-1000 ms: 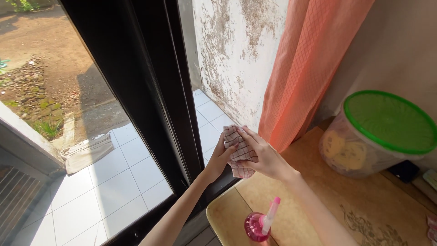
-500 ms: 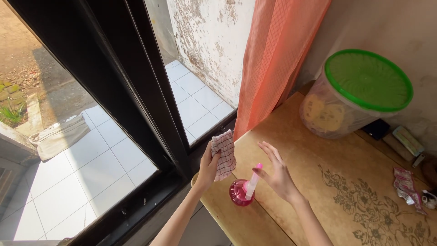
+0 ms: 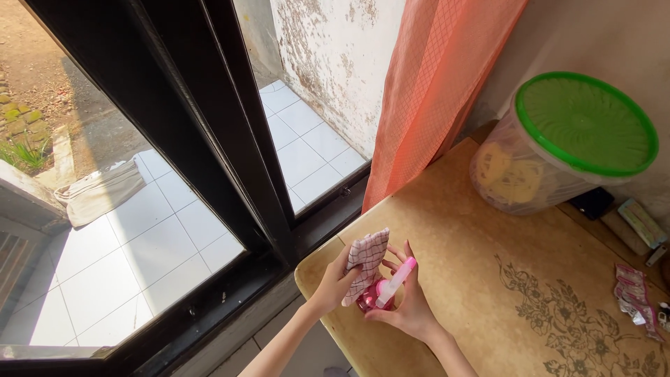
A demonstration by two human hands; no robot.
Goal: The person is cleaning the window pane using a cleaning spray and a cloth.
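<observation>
Beside a dark-framed window (image 3: 209, 139), a tan table (image 3: 488, 279) with a floral print is being lit by sun; at its near corner a pink spray bottle (image 3: 385, 290) is being gripped by the right hand (image 3: 408, 307); a checked cloth (image 3: 366, 269) is being pinched in the left hand (image 3: 335, 283), seemingly touching the bottle; a green-lidded tub (image 3: 565, 139) is standing well apart.

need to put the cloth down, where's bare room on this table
Widest bare stretch of the table: between the right hand on the pink spray bottle and the green-lidded tub. Crowded along the right edge: sachets, small boxes. Left hand holds the checked cloth.
</observation>
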